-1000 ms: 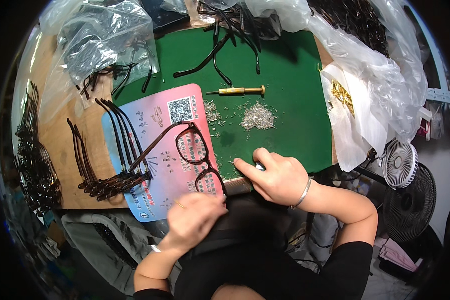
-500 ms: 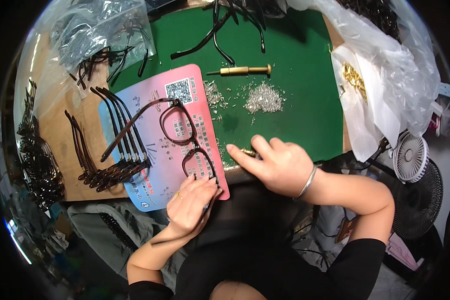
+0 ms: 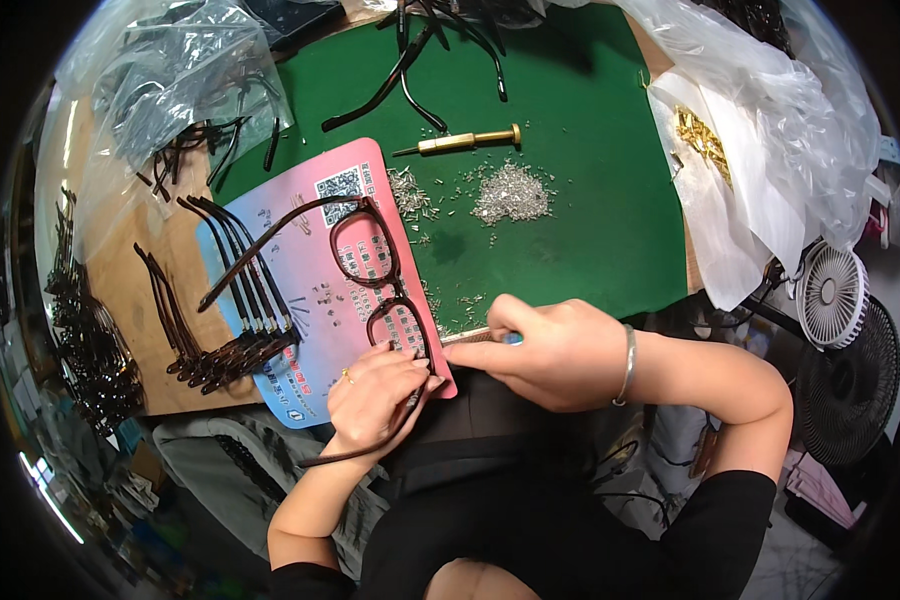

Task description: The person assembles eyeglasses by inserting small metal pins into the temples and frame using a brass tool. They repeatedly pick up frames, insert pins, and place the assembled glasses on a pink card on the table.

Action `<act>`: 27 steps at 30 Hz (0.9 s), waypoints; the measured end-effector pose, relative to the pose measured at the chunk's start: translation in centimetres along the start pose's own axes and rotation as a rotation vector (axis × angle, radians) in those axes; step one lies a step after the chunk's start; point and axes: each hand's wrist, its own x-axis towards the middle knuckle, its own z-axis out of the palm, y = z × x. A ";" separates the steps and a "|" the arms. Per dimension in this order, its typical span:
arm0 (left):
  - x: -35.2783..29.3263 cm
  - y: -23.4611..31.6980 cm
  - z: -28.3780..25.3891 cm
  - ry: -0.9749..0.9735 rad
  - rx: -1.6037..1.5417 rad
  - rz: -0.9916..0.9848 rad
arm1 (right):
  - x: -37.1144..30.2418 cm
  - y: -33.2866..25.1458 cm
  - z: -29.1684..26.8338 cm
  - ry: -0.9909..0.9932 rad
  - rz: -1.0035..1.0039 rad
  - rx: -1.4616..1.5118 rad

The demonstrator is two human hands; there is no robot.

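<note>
A pair of dark brown eyeglasses (image 3: 398, 287) lies across the pink and blue printed card (image 3: 315, 372), one temple stretched to the upper left. My left hand (image 3: 375, 398) is closed over the frame's near corner, pinning it at the card's edge. Another temple passes under that hand and sticks out over my left wrist. Close to the same corner, my right hand (image 3: 562, 355) has its index finger pointed at the frame. Its other fingers curl around a small tool whose blue end (image 3: 513, 338) peeks out; the rest is hidden.
A brass screwdriver (image 3: 470, 140) lies on the green mat (image 3: 610, 190) beyond a heap of tiny silver screws (image 3: 513, 193). Stacked brown glasses parts (image 3: 235, 362) stand left of centre. Gold pieces (image 3: 703, 140) rest on white wrapping at right. A white fan (image 3: 832, 300) stands farther right.
My right hand has moved left and down, its fingertip now at the frame's corner. A temple now shows below my left hand. The whole view has shifted slightly.
</note>
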 end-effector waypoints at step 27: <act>0.0 -0.6 0.9 0.082 0.075 0.043 | 1.8 0.1 1.3 -0.072 -0.088 -0.165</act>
